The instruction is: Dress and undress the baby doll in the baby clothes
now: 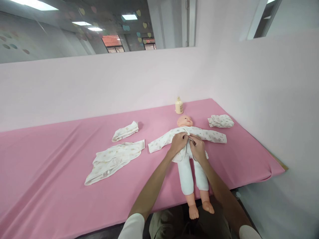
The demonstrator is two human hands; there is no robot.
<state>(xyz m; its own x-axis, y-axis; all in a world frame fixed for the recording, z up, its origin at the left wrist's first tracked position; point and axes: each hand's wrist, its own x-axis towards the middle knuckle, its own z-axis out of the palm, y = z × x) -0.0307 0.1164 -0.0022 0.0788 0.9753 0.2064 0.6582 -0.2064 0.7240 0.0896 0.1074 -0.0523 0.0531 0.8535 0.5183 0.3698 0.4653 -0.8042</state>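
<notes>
A baby doll [185, 175] lies on its back with its feet over the table's near edge. It wears a white patterned baby shirt [160, 141] with both sleeves spread wide. My left hand [179, 142] pinches the shirt's front edge at the chest. Close beside it, my right hand [198, 148] has its fingers closed on the other side of the front opening. Below the hands the shirt's lower front hangs apart. The fingers hide whatever small fastening may be between them.
A pink cloth [62, 159] covers the table. Left of the doll lie a folded garment [125, 131] and a spread patterned garment [114, 161]. Another folded garment [221, 121] is at the right. Near the wall, beyond the doll's head, stands a pale yellow bottle [178, 106].
</notes>
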